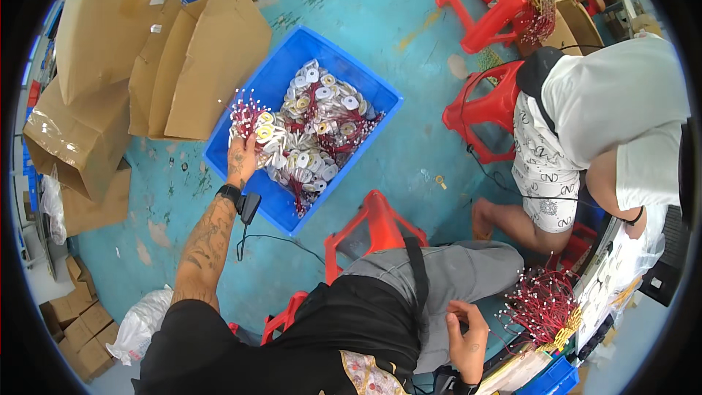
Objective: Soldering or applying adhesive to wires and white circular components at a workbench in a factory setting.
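My left hand (241,159) reaches out over the near left side of a blue plastic bin (292,224). Its fingers are closed around a bunch of red-wired white parts (250,118), wire ends fanning outward. Inside the bin lies a heap of similar white round parts (325,102) with red wires, some showing yellow rings. My right hand (468,340) hovers beside my grey-trousered leg, thumb and fingers loosely bent and apart, with nothing visible in it. Closest to it is a bundle of red wires (541,307) with white tips and yellow pieces on the workbench.
Large open cardboard boxes (212,66) stand left of the bin. Red stools (486,0) are at the upper right, one carrying wired strips. A co-worker in a white shirt (618,102) sits at the right. A black cable (292,240) runs from my left wrist device.
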A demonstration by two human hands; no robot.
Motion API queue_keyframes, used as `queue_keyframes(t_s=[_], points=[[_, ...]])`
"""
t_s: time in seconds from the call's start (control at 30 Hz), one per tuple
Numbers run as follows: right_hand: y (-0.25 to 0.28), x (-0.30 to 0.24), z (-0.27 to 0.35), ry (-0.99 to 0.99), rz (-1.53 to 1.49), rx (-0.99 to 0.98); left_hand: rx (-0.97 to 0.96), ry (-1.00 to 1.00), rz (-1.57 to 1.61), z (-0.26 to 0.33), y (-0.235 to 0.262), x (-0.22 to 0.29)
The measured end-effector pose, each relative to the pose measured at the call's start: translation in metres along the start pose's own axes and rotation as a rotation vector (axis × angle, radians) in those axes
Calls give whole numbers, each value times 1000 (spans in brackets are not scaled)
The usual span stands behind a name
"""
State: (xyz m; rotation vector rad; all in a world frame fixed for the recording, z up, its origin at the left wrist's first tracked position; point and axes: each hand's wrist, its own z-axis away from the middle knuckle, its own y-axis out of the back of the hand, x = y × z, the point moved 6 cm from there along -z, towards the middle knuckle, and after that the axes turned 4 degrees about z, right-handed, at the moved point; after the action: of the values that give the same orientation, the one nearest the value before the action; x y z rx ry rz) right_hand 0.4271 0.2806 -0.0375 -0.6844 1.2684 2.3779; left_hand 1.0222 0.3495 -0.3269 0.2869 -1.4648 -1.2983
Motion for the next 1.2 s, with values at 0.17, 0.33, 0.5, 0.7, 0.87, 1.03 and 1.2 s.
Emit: queue_keyframes(t_s=[0.17,0.33,0.5,0.7,0.87,1.03,1.2], points=[[-8,19,-9,-88,12,-23,-45,162,114,-24,-34,-51],[-17,26,-10,-133,-5,-19,-54,317,573,-31,-60,-84],[-20,32,-8,-172,-16,-13,-157,220,469,-20,-76,-53],[-22,14,-21,-174,-1,-23,-34,218,551,-30,-71,-38],[-21,16,-22,-161,-1,-28,-47,180,538,-27,-102,-42],[-32,28,-25,-143,-2,-60,-57,-140,127,27,-177,-11],[-39,25,-24,-109,-18,-83,-557,-284,5,76,-251,-3]])
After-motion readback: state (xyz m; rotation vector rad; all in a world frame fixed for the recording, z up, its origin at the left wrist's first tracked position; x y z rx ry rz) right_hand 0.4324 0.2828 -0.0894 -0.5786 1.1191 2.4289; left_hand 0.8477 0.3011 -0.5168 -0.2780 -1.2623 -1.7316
